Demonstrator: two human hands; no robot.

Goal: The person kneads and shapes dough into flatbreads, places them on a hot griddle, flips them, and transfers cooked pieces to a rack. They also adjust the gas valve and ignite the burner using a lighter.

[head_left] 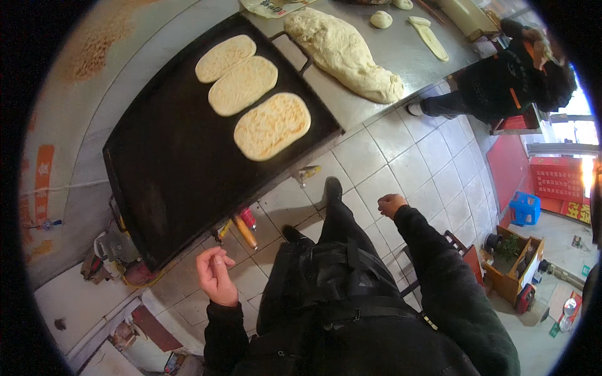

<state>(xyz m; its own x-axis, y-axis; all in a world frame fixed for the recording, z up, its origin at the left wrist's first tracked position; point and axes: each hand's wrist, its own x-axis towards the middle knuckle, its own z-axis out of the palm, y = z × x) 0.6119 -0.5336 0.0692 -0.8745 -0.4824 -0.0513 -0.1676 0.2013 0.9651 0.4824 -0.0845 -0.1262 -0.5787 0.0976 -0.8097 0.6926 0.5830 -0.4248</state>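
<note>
Three oval flatbreads lie on a large black griddle (174, 155) in front of me. The nearest flatbread (273, 127) has browned patches; the middle one (243, 86) and the far one (225, 58) are paler and touch or nearly touch. My left hand (216, 275) hovers by the griddle's near left edge, fingers loosely curled, holding nothing. Above the floor tiles to the right is my right hand (392, 205), its fingers bent in; whether they are fully closed is unclear, and no object shows in it. A long mass of dough (345, 56) rests on the steel counter beyond the griddle's handle.
A small dough ball (381, 19) and a flattened dough strip (430, 41) lie on the steel counter (418, 70). Another person (498, 84) stands at its right end. A wooden handle (246, 232) sticks out below the griddle. A blue stool (525, 208) stands far right.
</note>
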